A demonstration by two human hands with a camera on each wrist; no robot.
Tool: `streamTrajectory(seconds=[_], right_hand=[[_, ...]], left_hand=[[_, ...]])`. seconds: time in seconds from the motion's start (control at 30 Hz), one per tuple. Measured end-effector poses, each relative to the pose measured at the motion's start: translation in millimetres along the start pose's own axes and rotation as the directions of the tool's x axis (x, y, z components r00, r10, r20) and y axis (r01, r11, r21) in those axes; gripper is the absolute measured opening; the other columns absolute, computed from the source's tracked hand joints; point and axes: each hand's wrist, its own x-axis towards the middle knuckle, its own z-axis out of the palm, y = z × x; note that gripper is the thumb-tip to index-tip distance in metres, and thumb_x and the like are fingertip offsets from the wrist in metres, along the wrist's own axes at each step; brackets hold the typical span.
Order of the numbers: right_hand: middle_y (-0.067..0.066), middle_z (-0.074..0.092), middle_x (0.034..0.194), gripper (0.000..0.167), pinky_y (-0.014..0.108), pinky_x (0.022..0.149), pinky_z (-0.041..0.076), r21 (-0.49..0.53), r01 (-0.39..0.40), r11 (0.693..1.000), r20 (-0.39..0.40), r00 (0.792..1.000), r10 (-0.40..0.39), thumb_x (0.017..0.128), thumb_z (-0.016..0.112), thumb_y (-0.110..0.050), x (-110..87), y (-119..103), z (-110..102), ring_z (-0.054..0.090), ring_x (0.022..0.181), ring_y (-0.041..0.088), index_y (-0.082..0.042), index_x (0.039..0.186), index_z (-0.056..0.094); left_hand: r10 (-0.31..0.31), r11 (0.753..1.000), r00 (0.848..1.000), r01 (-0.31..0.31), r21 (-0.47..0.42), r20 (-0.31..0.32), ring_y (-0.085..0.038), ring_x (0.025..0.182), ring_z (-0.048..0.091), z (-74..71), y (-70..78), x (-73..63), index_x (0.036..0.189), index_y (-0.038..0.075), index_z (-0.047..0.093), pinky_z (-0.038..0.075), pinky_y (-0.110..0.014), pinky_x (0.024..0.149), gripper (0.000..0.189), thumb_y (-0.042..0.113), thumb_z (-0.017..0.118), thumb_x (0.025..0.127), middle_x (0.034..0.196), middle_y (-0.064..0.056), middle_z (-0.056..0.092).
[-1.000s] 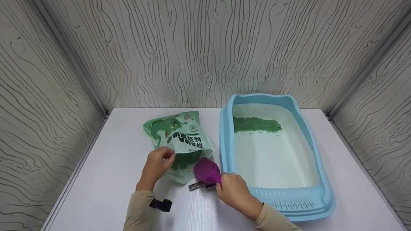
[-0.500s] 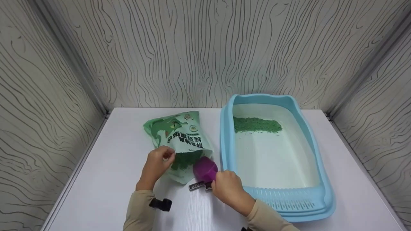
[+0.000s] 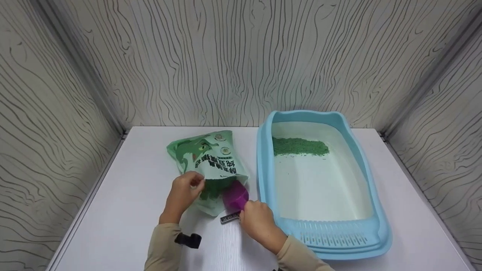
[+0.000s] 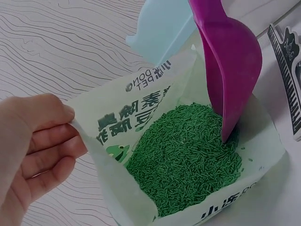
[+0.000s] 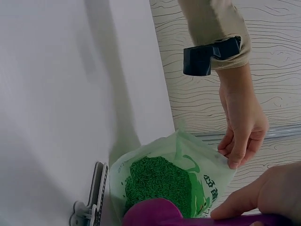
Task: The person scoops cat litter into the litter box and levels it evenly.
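A green and white bag (image 3: 220,162) of cat litter lies on the table with its mouth toward me, green pellets (image 4: 186,155) showing inside. My left hand (image 3: 184,194) pinches the edge of the bag's mouth between thumb and fingers and holds it up. In my right hand (image 3: 260,222) I grip the handle of a purple scoop (image 3: 235,195). The scoop's tip touches the pellets at the right side of the opening in the left wrist view. A black and white clip (image 4: 286,70) with a long toothed edge lies beside the bag, partly behind my right hand in the head view.
Right of the bag stands a light blue litter box (image 3: 265,158) with a slotted front step. A band of green pellets (image 3: 301,146) lies at its far left inside. Patterned wall panels (image 3: 226,64) enclose the table (image 3: 116,195) at the back and sides.
My right hand has moved left with the scoop, bringing its bowl into the bag's mouth. My left hand has stayed at the bag's edge.
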Motion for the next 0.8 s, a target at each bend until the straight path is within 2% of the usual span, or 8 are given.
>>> streamTrajectory(seconds=[0.13,0.3,0.53,0.7,0.8], right_hand=[[0.017,0.064,0.065,0.016,0.041,0.049,0.046,0.005,-0.014,1.0,-0.043,0.999,0.014,0.077,0.069,-0.009,-0.4,-4.5,8.8,0.061,0.058,0.031,0.002,0.068,0.063],[0.017,0.064,0.065,0.017,0.042,0.05,0.046,0.013,-0.033,0.999,-0.057,0.998,0.033,0.077,0.069,-0.011,0.7,-8.1,15.5,0.062,0.059,0.032,0.002,0.069,0.062],[0.016,0.063,0.061,0.018,0.04,0.046,0.046,0.041,-0.036,0.999,-0.109,0.993,0.04,0.078,0.07,-0.011,3.5,-10.3,34.3,0.064,0.056,0.032,-0.001,0.068,0.058],[0.015,0.063,0.062,0.02,0.041,0.046,0.045,0.058,-0.074,0.996,-0.124,0.989,0.081,0.079,0.071,-0.014,7.8,-11.3,51.6,0.064,0.056,0.031,-0.003,0.07,0.056],[0.016,0.063,0.062,0.02,0.04,0.047,0.046,0.094,-0.071,0.993,-0.139,0.987,0.083,0.079,0.071,-0.012,10.3,-11.9,58.0,0.063,0.056,0.031,-0.002,0.07,0.056]], left_hand=[[-0.011,1.0,1.0,0.011,0.004,0.001,-0.014,0.069,0.065,-0.8,0.4,0.2,0.08,0.005,0.069,0.057,-0.026,0.064,0.004,0.002,0.069,0.083,0.075,-0.007,0.07],[-0.021,1.0,1.0,0.021,0.002,0.0,-0.013,0.069,0.065,-1.5,1.2,-0.1,0.08,0.004,0.068,0.058,-0.025,0.065,0.003,0.002,0.068,0.083,0.076,-0.006,0.07],[0.026,1.0,0.999,-0.026,0.006,-0.035,-0.015,0.067,0.065,-0.5,0.0,-2.1,0.08,0.004,0.068,0.057,-0.027,0.063,0.006,-0.001,0.07,0.08,0.074,-0.007,0.069],[0.035,0.999,0.999,-0.035,0.004,-0.039,-0.015,0.066,0.064,0.4,0.7,-2.2,0.079,0.004,0.067,0.057,-0.026,0.062,0.006,-0.002,0.07,0.079,0.073,-0.007,0.069],[0.046,0.999,0.998,-0.046,0.005,-0.048,-0.015,0.066,0.064,0.7,1.4,-1.5,0.079,0.003,0.067,0.056,-0.026,0.062,0.006,-0.002,0.07,0.079,0.073,-0.007,0.069]])
